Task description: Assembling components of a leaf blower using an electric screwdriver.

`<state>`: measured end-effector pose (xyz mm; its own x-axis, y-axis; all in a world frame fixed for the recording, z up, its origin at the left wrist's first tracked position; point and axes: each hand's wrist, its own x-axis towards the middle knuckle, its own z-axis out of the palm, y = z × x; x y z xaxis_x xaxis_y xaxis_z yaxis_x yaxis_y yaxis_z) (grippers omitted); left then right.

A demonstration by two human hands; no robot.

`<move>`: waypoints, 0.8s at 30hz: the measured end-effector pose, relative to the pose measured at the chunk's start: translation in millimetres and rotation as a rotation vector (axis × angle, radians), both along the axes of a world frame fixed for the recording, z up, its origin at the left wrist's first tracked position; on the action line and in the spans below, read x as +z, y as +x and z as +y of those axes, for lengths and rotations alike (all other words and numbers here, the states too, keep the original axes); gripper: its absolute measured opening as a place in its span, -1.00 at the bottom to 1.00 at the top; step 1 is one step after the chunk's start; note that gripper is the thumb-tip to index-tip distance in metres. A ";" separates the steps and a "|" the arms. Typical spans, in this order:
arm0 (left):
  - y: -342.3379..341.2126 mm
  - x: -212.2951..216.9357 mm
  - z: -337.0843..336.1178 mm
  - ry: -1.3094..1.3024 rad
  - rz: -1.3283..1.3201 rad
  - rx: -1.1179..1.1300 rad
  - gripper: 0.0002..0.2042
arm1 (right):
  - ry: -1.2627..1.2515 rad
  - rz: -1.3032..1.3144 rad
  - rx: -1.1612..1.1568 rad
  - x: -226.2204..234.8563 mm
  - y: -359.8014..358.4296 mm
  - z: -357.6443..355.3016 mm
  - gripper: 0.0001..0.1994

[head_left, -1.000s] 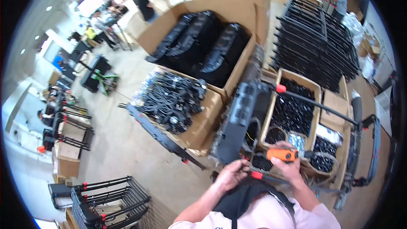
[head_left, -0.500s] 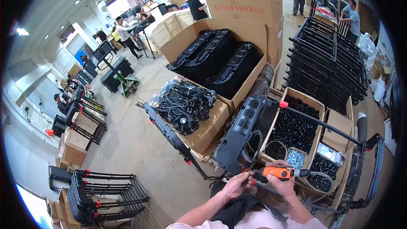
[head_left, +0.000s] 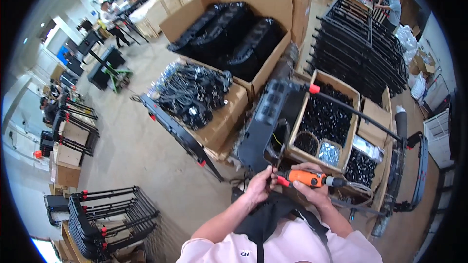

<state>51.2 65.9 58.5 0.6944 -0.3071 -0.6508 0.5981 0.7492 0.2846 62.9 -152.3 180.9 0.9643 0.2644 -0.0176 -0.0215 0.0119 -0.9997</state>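
My right hand (head_left: 313,194) is wrapped round an orange and black power screwdriver (head_left: 307,178), its nose pointing left and a clear hose (head_left: 364,186) curving round behind it. Just left of that nose, my left hand (head_left: 261,185) is closed in a pinch; what sits between the fingertips is too small to make out. Beside the fingers is a red end piece (head_left: 282,180). Beyond my hands, a black plastic panel (head_left: 261,134) with vent slots leans at a slant. A black bar (head_left: 358,112) with a red end (head_left: 314,88) crosses above the parts boxes.
To the right stands a carton of black small parts (head_left: 326,117), with a tub of silvery screws (head_left: 329,152) in its corner. A cable bundle (head_left: 192,92) tops a carton on the left. Farther back are a box of black covers (head_left: 278,85) and stacked black frames (head_left: 358,44).
The whole view has tilted down, so the surroundings sit higher and farther left. My hands keep much the same hold near the panel's lower end.
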 end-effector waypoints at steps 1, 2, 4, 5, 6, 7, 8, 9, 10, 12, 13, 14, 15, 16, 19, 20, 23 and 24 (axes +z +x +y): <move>0.5 4.3 1.5 0.023 0.017 -0.025 -0.70 | -0.004 -0.009 -0.018 -0.4 -0.5 4.2 -0.52; 1.6 11.3 2.8 0.013 0.047 -0.034 -0.71 | -0.009 -0.019 -0.039 -3.0 -3.1 7.4 -0.53; -1.8 0.6 10.3 -0.063 0.055 -0.015 -0.72 | -0.054 -0.050 -0.052 -2.9 -5.7 17.5 -0.56; -0.3 -2.1 14.1 -0.121 0.029 -0.007 -0.72 | -0.041 -0.027 -0.051 -2.2 -5.9 21.9 -0.55; -1.4 -3.8 16.4 -0.130 0.028 0.000 -0.72 | -0.026 -0.005 -0.050 -1.9 -7.4 25.5 -0.53; -3.6 -4.9 18.8 -0.140 0.043 -0.008 -0.72 | -0.039 0.010 -0.055 -0.5 -10.1 29.2 -0.53; -5.4 -5.8 21.2 -0.148 0.055 -0.014 -0.72 | -0.046 0.020 -0.063 1.7 -12.3 33.2 -0.53; -6.6 -6.5 22.6 -0.159 0.067 -0.016 -0.72 | -0.051 0.030 -0.071 2.9 -14.4 36.0 -0.52; -7.4 -6.9 23.7 -0.161 0.089 -0.024 -0.72 | -0.062 0.041 -0.073 3.0 -16.2 37.6 -0.52; -8.8 -4.9 24.9 -0.171 0.118 -0.038 -0.73 | -0.089 0.030 -0.076 2.9 -19.5 39.8 -0.51; -9.7 -3.5 24.4 -0.170 0.144 -0.050 -0.73 | -0.097 0.039 -0.080 1.8 -21.0 40.5 -0.51; -10.7 -2.8 23.5 -0.168 0.169 -0.063 -0.73 | -0.099 0.044 -0.080 -0.7 -22.7 39.9 -0.52; -11.7 -2.8 23.6 -0.174 0.177 -0.066 -0.73 | -0.100 0.049 -0.081 -3.3 -24.4 39.3 -0.52; -12.8 -2.7 24.0 -0.219 0.167 -0.074 -0.72 | -0.105 0.058 -0.084 -5.9 -26.3 38.4 -0.52; -12.8 -5.9 22.5 -0.265 0.177 -0.070 -0.72 | -0.150 0.022 -0.088 -8.9 -30.0 40.5 -0.52; -12.1 -6.4 21.6 -0.264 0.190 -0.057 -0.71 | -0.174 0.007 -0.075 -5.2 -28.2 44.4 -0.52; -10.9 -5.4 22.6 -0.279 0.215 -0.032 -0.70 | -0.191 -0.010 -0.068 -5.0 -27.8 49.8 -0.53; -10.0 -3.7 23.0 -0.280 0.219 -0.036 -0.70 | -0.181 -0.018 -0.069 -5.9 -27.5 50.7 -0.53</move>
<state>41.2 88.9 54.8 0.5334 -0.5163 -0.6700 0.6499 0.7571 -0.0661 35.4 -101.6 175.0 0.9805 0.1920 -0.0414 -0.0089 -0.1670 -0.9859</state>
